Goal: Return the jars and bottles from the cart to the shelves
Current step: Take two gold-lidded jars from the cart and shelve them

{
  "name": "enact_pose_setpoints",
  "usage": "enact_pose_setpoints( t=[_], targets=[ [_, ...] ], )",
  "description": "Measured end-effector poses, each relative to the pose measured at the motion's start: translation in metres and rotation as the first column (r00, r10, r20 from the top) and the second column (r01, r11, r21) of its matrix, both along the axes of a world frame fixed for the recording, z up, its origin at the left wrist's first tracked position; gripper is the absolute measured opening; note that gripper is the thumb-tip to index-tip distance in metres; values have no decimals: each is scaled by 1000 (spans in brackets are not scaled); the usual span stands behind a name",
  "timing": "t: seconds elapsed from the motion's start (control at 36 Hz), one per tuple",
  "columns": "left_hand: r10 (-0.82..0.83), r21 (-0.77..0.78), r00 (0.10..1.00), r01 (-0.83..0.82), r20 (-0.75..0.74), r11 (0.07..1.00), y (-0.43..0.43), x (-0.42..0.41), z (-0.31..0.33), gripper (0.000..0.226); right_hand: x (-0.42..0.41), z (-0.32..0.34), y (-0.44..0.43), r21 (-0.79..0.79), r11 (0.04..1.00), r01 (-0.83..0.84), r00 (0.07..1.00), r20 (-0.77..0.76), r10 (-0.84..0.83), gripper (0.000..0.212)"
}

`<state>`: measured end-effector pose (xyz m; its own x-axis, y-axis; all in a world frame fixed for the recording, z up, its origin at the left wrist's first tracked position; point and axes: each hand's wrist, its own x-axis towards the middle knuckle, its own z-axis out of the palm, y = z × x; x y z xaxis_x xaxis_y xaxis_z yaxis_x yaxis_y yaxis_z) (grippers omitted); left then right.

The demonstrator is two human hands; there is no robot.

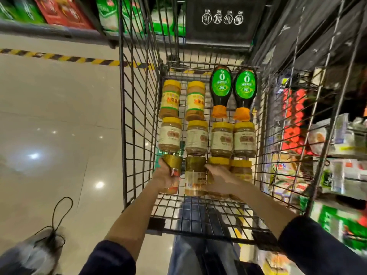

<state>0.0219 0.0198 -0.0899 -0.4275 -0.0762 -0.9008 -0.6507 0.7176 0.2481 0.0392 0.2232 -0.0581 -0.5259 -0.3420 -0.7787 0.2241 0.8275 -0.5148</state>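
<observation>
Inside the wire cart, jars lie in rows. The left hand grips a gold-lidded jar at seven o'clock, hard against the wall. The right hand rests spread over a yellow-lidded jar, grip seemingly loose. Two bottles fill one o'clock.

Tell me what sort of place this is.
Most likely a supermarket aisle: a wire shopping cart holds rows of labelled jars and two sauce bottles, and shelves of packaged goods stand alongside.
</observation>
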Motion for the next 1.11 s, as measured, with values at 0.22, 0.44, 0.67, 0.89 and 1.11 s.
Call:
enact_pose_setpoints(
  t=[0.22, 0.44, 0.67, 0.89, 1.11],
  targets=[
    [44, 113, 999, -46, 16, 993, 0, -8, 25, 86, 0, -4, -33, 235, 972, -18, 999, -43, 28, 56],
    [146, 344, 989, -130, -18, 930, 0, -18, 69, 88, 4, -20, -55, 217, 969, 118, 992, 20, -125, 89],
    [203, 421, 978, -169, -38, 891, -3, -21, 83, 85, 7, -33, -65, -10, 853, 521, 805, 337, -488, 39],
    [219, 413, 972, -166, -84, 895, 0, -24, 99, 69, 8, -37, -62, -21, 721, 693, 671, 385, -634, 49],
    [236, 445, 964, -158, -126, 881, 2, -22, 138, 77, 2, 9, -48, -115, 810, 575, 789, 339, -512, 53]
  ],
)
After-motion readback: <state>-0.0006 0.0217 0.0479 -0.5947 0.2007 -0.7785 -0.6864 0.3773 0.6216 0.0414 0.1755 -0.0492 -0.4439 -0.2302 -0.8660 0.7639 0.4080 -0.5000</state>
